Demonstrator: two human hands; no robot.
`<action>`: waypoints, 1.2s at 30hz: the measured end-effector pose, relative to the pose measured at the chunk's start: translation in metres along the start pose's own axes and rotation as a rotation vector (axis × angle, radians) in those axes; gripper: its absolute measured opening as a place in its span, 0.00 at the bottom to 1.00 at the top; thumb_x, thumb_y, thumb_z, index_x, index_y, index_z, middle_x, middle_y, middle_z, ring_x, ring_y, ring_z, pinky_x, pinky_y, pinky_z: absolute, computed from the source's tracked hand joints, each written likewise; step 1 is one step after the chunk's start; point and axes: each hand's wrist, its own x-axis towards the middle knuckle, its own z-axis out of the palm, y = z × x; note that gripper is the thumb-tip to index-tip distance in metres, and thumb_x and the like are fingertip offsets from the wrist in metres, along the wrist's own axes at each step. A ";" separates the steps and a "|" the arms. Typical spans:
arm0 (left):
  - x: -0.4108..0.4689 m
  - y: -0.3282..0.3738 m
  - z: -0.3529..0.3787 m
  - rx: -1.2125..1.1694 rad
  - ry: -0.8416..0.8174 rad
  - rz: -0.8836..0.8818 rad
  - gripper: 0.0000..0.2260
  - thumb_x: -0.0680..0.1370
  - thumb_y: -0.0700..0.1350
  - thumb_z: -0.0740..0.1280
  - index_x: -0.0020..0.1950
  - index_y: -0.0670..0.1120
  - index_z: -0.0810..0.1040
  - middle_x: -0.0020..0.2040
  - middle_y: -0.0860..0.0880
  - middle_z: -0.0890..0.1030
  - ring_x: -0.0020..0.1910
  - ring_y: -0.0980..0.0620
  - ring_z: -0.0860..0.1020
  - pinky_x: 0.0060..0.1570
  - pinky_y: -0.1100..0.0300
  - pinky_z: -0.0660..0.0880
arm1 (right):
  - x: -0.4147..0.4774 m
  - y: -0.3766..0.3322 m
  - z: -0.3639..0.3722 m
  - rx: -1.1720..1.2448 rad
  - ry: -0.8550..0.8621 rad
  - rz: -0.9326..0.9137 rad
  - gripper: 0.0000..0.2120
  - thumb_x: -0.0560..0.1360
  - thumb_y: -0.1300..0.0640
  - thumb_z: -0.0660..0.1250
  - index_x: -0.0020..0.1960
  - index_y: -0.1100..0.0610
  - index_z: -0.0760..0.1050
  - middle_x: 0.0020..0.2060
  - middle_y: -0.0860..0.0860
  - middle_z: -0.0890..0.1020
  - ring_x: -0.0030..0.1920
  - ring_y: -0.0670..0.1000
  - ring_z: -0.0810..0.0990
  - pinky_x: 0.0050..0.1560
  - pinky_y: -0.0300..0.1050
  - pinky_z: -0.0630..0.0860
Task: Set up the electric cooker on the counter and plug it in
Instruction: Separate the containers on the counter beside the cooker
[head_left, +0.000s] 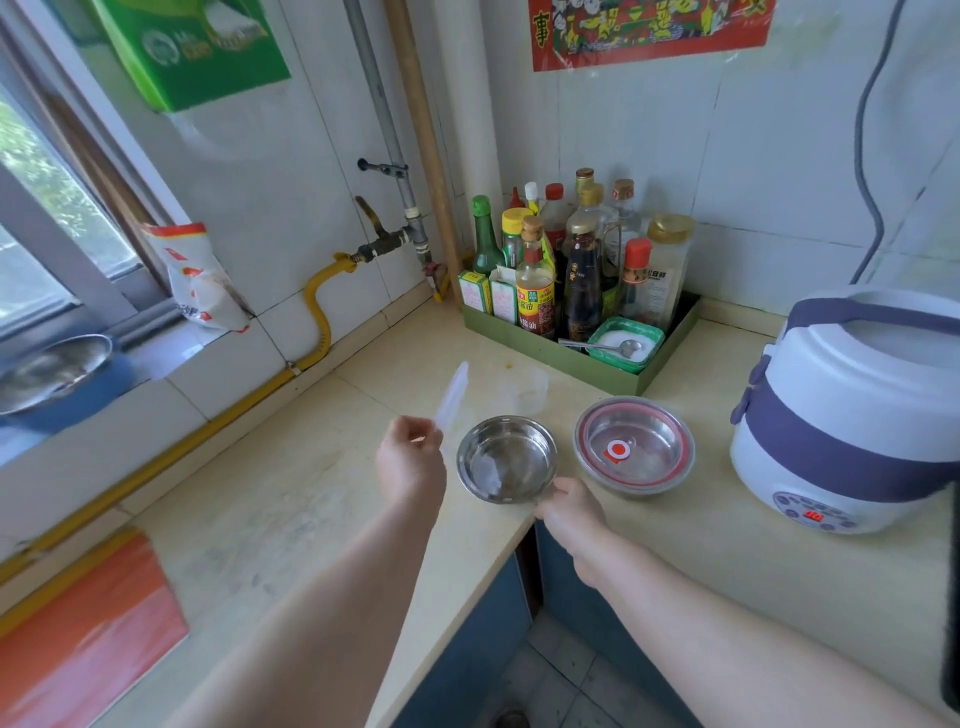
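The white and purple electric cooker stands on the beige counter at the right, lid closed, with a red lit display on its front panel. A grey cable runs up the tiled wall behind it. My left hand pinches a translucent plastic spoon and holds it upright above the counter. My right hand grips the near rim of an empty steel bowl. Right of it sits a second steel bowl closed by a clear lid with a red seal and red valve.
A clear plastic cup stands behind the bowls. A green tray holds several sauce bottles and a salt tub in the corner. A yellow gas hose runs along the left wall. The counter's inner corner edge lies just under my right hand.
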 end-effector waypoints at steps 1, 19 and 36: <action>0.002 -0.004 -0.003 0.109 -0.009 0.054 0.03 0.78 0.39 0.65 0.47 0.47 0.77 0.46 0.49 0.81 0.40 0.50 0.77 0.36 0.59 0.72 | 0.000 0.001 0.001 0.001 0.002 0.005 0.26 0.76 0.61 0.60 0.74 0.55 0.62 0.67 0.53 0.72 0.59 0.53 0.72 0.58 0.46 0.68; 0.055 -0.055 -0.028 0.655 -0.156 0.415 0.05 0.76 0.37 0.68 0.46 0.46 0.81 0.50 0.51 0.82 0.55 0.48 0.75 0.53 0.52 0.72 | 0.052 -0.016 0.041 0.205 0.314 0.268 0.24 0.74 0.52 0.70 0.64 0.63 0.70 0.52 0.60 0.80 0.50 0.59 0.82 0.51 0.55 0.81; 0.040 -0.059 -0.007 0.686 -0.257 0.462 0.06 0.76 0.39 0.68 0.45 0.48 0.84 0.47 0.53 0.83 0.53 0.51 0.72 0.50 0.55 0.71 | 0.033 -0.037 0.002 0.230 0.472 -0.086 0.08 0.77 0.51 0.62 0.44 0.55 0.72 0.43 0.55 0.81 0.45 0.59 0.80 0.49 0.55 0.76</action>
